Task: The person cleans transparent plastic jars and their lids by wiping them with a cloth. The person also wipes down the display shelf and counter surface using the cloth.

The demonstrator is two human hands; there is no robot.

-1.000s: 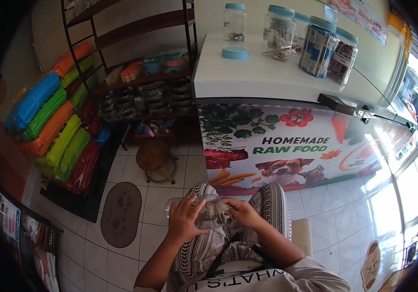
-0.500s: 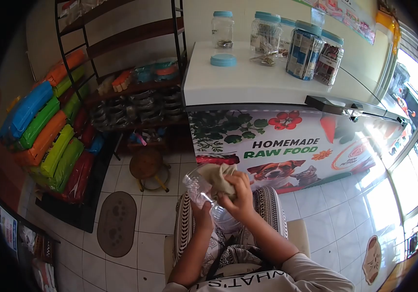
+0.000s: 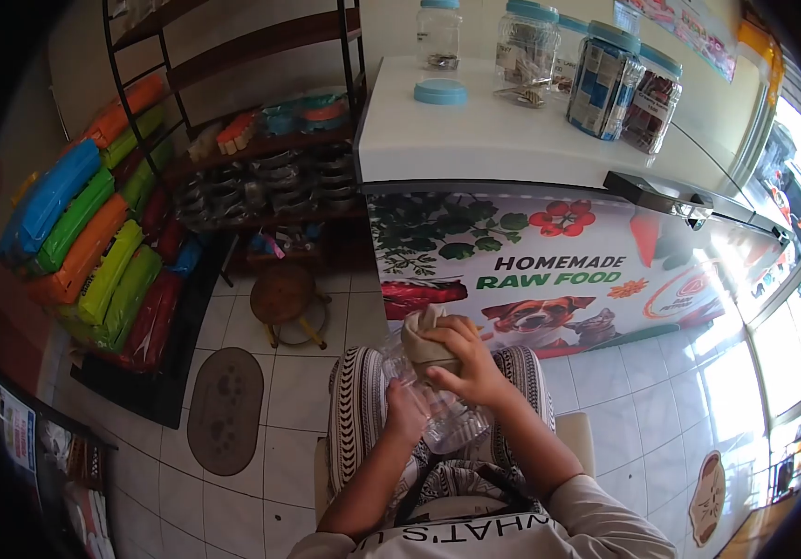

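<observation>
A clear plastic jar lies tilted over my lap, with no lid on it. My left hand is wrapped round the jar's side and steadies it. In my right hand is a bunched beige cloth, pressed against the jar near its upper end. The fingers curl over the cloth, with the thumb toward the jar. Part of the jar is hidden behind the cloth and both hands.
A white chest freezer stands in front, bearing several lidded jars and a loose blue lid. To the left are a wooden stool, a paw-print mat, dark shelves and stacked colourful bags.
The jar has tipped, its base end now nearer my body on the right. My right hand has shifted slightly right with the cloth, and the view has turned a little downward.
</observation>
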